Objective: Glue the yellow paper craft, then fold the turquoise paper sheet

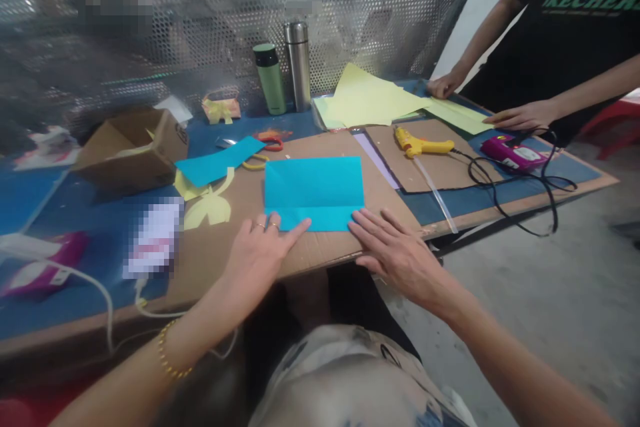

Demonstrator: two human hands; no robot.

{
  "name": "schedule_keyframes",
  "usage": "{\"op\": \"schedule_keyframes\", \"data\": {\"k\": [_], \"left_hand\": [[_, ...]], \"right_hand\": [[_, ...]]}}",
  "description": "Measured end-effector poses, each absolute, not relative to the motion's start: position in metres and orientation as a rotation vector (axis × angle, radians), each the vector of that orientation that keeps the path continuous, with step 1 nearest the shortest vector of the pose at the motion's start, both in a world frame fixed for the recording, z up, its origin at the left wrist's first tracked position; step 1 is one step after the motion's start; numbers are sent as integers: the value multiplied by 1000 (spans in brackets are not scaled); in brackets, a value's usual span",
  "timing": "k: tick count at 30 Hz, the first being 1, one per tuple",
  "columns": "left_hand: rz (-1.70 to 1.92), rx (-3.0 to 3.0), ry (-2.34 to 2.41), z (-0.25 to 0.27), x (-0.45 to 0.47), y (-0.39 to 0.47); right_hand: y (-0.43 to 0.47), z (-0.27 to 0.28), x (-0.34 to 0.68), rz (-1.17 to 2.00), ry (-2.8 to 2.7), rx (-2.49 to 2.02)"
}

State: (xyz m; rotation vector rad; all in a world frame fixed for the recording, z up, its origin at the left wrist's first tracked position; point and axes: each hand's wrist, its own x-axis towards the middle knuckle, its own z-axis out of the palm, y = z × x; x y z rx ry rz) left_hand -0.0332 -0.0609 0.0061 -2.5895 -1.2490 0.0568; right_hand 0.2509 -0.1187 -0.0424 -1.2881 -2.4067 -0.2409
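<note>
Blue creased rectangular paper (314,183) rests on brown cardboard (313,255) beneath bare fingers (299,229)

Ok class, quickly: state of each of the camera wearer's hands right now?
Left hand: open, touching the rectangular blue paper sheet near its lower edge.
Right hand: open, touching its lower right corner.

Light was soft and greyish, glare flared at the upper corners of the perforated screen (210,33), blue paper (314,183) was evenly lit, left edge was blurred and stretched.
</note>
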Motion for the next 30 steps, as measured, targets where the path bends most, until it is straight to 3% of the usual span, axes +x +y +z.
{"op": "schedule_keyframes", "data": {"k": [6, 10, 19, 25, 30], "left_hand": [[121, -2561, -1220, 9, -29, -61], [198, -2494, -1201, 8, -27, -62], [20, -2652, -1041, -12, -49, -60], [-4, -2637, -1192, -7, -88, -68], [-158, -2484, -1293, 8, -69, -83]], "right_hand": [[-122, -23, 245, -448, -2227, -1321], [-102, -28, 207, -331, -2400, -1108], [-96, -52, 199, -201, -2436, -1101], [-98, -51, 197, -165, -2433, -1107], [-99, -50, 197, -159, -2432, -1111]]}}
